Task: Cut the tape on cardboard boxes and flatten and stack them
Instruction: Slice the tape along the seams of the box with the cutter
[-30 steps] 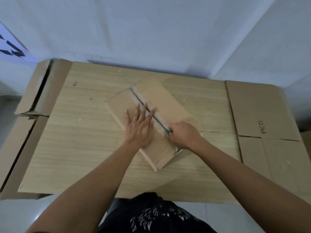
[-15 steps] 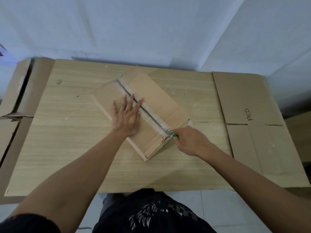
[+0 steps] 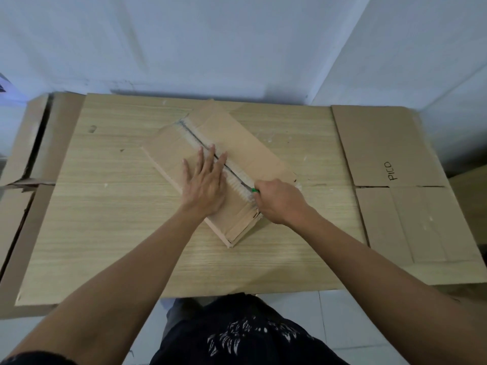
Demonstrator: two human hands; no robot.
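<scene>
On the bench (image 3: 118, 206), left grip (image 3: 207, 180) flat on the box (image 3: 237, 143); right grip (image 3: 276, 201) holds green cutter (image 3: 255, 191); flattened cardboard (image 3: 382, 143) reads PICO.

One word can be read: "PICO", in dark capital letters on the flattened cardboard box (image 3: 374, 143) lying to the right of the wood-grain tabletop (image 3: 118, 233). The word is turned sideways, reading away from the person, just above the slit between two panels. The white print on the person's dark shirt (image 3: 250, 338) shows no legible letters.
</scene>
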